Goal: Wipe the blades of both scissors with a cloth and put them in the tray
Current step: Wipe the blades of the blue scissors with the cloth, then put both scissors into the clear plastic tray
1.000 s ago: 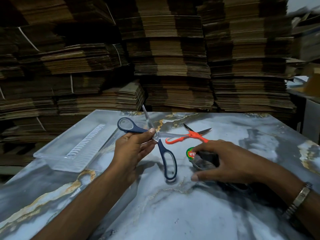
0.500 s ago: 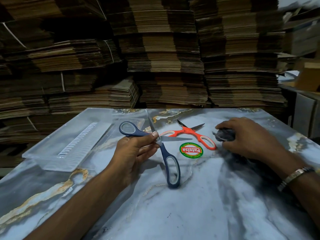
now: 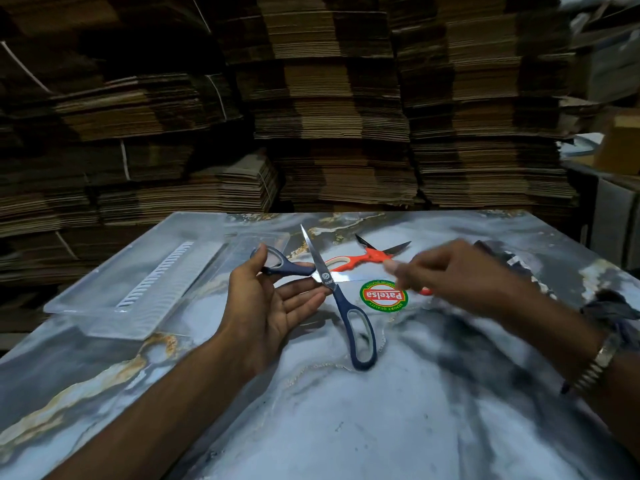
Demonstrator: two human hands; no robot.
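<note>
The blue scissors (image 3: 332, 289) are splayed wide open, and that is where the trouble could come from: the left hand (image 3: 266, 303) supports them loosely, thumb over one handle loop and the other fingers nearly straight beneath the pivot, so a nudge could tip them out of that light hold or let one bare edge swing onto the fingers. The right hand (image 3: 450, 275) is blurred as it reaches toward the horizontal blade; its fingers look loosely extended and appear to hold nothing, though the blur leaves that uncertain. If it meets the steel without the cloth (image 3: 613, 313), which seems to be the dark bunched fabric lying by the right wrist, the edge could nick a fingertip. These scissors have dark blue handles with grey inner loops and long bright blades, one pointing up and away, the other lying level toward the right hand, the lower loop resting on the marbled table (image 3: 381, 427). The orange scissors (image 3: 370, 256) lie just behind, partly open, and the clear tray (image 3: 104, 306) sits to the left with nothing visible in it.
</note>
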